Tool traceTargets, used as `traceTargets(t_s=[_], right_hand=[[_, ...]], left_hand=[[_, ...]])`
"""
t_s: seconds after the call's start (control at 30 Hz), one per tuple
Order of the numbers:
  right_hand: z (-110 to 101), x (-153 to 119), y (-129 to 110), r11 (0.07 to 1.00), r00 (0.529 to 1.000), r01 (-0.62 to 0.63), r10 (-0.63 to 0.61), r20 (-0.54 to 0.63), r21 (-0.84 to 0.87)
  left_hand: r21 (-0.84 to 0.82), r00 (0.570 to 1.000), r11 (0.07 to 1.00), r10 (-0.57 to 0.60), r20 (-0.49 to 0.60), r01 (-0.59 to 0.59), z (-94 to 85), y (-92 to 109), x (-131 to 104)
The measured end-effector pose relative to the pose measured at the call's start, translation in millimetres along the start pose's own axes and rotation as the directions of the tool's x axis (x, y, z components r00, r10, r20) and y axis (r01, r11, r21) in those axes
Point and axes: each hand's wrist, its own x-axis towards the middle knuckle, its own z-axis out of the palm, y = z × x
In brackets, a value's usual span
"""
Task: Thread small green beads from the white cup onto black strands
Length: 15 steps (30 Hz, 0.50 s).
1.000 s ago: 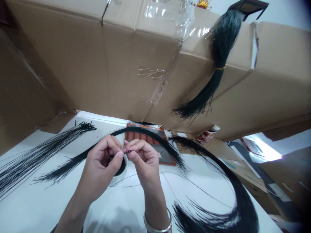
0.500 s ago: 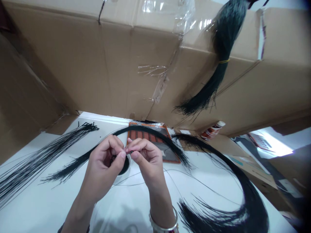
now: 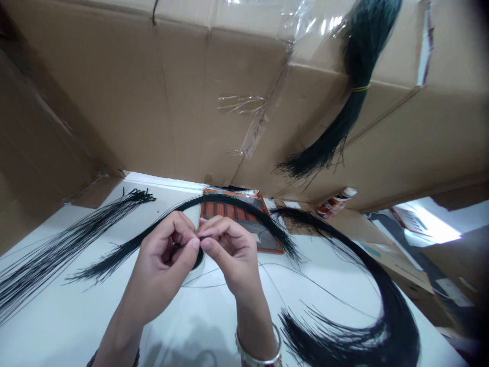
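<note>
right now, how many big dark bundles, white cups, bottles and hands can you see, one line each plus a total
Big dark bundles: 4 (left bundle, middle bundle, right bundle, hanging bundle)
White cup: 1, partly hidden
Bottle: 1
Hands: 2 (left hand, right hand)
Total: 8

**Mostly matt, few glossy spots**

Cardboard wall (image 3: 183, 102): matt, paper-faced, creased. Clear tape (image 3: 254, 136): glossy plastic film, wrinkled. Desk (image 3: 324, 270): smooth; base material unclear. Curved bundle (image 3: 399, 316): fine wiry strands, slight sheen, rough frayed ends; plastic or fibre, can't tell. Bangle (image 3: 260, 361): shiny, metal-looking. Held piece (image 3: 202, 238): too small to call.
</note>
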Motion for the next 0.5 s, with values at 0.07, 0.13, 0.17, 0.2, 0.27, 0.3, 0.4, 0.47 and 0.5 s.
traceTargets(t_s=[0.07,0.13,0.17,0.2,0.27,0.3,0.4,0.47,0.5], right_hand=[[-0.7,0.0,0.0,0.999,0.999,-0.032,0.032,0.002,-0.022],[-1.5,0.6,0.5,0.997,0.997,-0.073,0.073,-0.007,-0.032],[-1.9,1.0,1.0,0.995,0.996,-0.091,0.091,-0.015,-0.035],[-2.0,1.5,1.7,0.994,0.994,-0.106,0.105,-0.026,-0.039],[-1.4,2.1,3.7,0.989,0.991,-0.128,0.125,-0.048,-0.072],[-0.4,2.3,4.9,0.986,0.990,-0.134,0.129,-0.059,-0.099],[6.3,1.6,8.9,0.973,0.988,-0.150,0.140,-0.067,-0.176],[11.9,0.4,10.6,0.968,0.988,-0.154,0.146,-0.054,-0.198],[14.0,-0.1,10.7,0.966,0.989,-0.146,0.142,-0.038,-0.212]], left_hand=[[0.028,0.998,0.998,-0.051,0.027,0.050,-1.4,1.6,0.0],[0.062,0.991,0.991,-0.124,0.043,0.121,-2.1,2.2,0.6],[0.069,0.987,0.986,-0.156,0.048,0.153,-1.8,2.0,1.0],[0.066,0.982,0.982,-0.182,0.046,0.179,-1.0,1.5,1.3],[0.026,0.976,0.976,-0.216,0.024,0.216,2.4,-0.1,1.7],[0.001,0.975,0.975,-0.224,0.004,0.224,4.6,-1.2,1.8],[-0.013,0.975,0.977,-0.211,-0.069,0.211,9.7,-5.3,1.8],[0.027,0.977,0.981,-0.189,-0.098,0.193,8.8,-9.5,3.2],[0.037,0.978,0.982,-0.182,-0.102,0.187,6.5,-12.1,4.6]])
